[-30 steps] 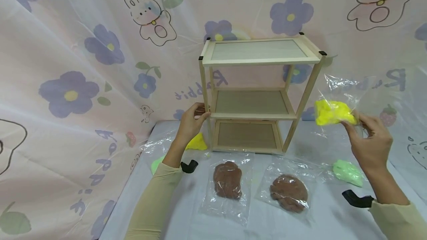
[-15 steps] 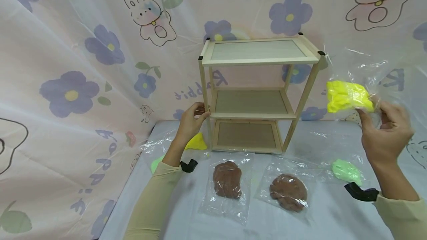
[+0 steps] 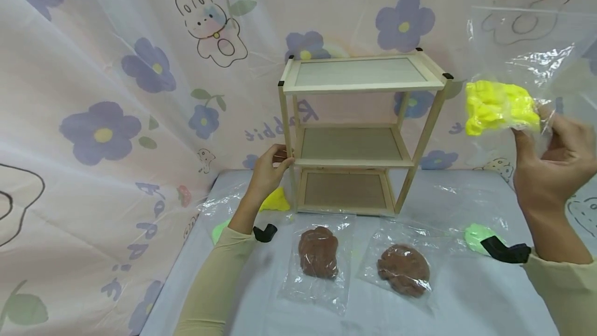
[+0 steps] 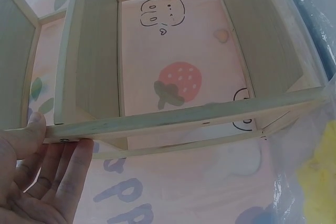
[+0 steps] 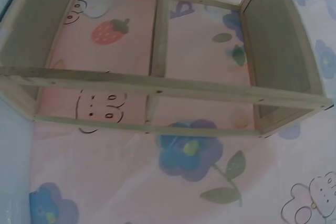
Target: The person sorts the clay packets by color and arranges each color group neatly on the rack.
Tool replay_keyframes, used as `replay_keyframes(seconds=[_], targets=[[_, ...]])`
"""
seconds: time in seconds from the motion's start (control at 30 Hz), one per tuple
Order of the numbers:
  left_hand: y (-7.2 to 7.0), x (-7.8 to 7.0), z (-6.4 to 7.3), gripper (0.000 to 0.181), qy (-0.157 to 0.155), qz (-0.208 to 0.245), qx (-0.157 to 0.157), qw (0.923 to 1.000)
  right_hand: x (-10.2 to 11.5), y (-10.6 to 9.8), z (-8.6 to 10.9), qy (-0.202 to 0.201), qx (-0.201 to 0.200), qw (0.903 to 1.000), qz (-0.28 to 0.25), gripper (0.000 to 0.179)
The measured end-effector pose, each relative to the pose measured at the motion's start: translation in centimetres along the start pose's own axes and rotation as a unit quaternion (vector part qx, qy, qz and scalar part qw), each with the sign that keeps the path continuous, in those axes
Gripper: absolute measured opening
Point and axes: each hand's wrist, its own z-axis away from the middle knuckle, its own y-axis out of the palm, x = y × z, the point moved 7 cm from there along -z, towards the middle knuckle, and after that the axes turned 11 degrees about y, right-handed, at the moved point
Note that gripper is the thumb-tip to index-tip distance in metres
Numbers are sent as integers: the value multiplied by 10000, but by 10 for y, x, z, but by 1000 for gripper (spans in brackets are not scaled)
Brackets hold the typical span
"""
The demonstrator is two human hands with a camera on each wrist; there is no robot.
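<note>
A three-tier wooden shelf (image 3: 359, 162) stands on the table in the head view. My left hand (image 3: 269, 170) pinches its front left post beside the middle tier. In the left wrist view, the thumb lies on one side of that post (image 4: 173, 120) and the fingers on the other. To the right of the shelf, my right hand (image 3: 555, 162) holds up a clear plastic bag of bright yellow clay (image 3: 501, 105), gripped at its lower right. The bag's upper part stands up above the clay. The right wrist view shows the shelf's side (image 5: 163, 85) but no hand.
Two bags of brown clay (image 3: 318, 252) (image 3: 403, 270) lie on the table before the shelf. Light green clay (image 3: 480, 237) in a bag sits at right. Another yellow lump (image 3: 276, 199) and green lump (image 3: 218, 231) lie at left. A patterned curtain (image 3: 154, 66) hangs behind.
My right hand has lifted the bag of yellow clay up and to the right, away from the shelf. The left hand stays on the post.
</note>
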Motion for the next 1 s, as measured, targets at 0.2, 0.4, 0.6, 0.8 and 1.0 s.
replay_keyframes(seconds=[0.2, 0.4, 0.6, 0.8, 1.0], targets=[[1, 1, 0, 33, -64, -24, 10, 10000, 26, 17, -4, 64, -91, 9973, -724, 27], [2, 2, 0, 33, -48, -13, 11, 10000, 44, 40, -7, 84, -60, 9889, -1482, 27], [4, 2, 0, 32, -52, -55, 8, 10000, 51, 65, -11, 18, 70, 9801, -1984, 30], [4, 1, 0, 31, -20, 5, 7, 10000, 59, 96, -12, -162, 492, 9823, -1803, 29], [2, 0, 1, 31, -91, 33, 2, 10000, 62, 128, -7, -297, 943, 9813, -1649, 33]])
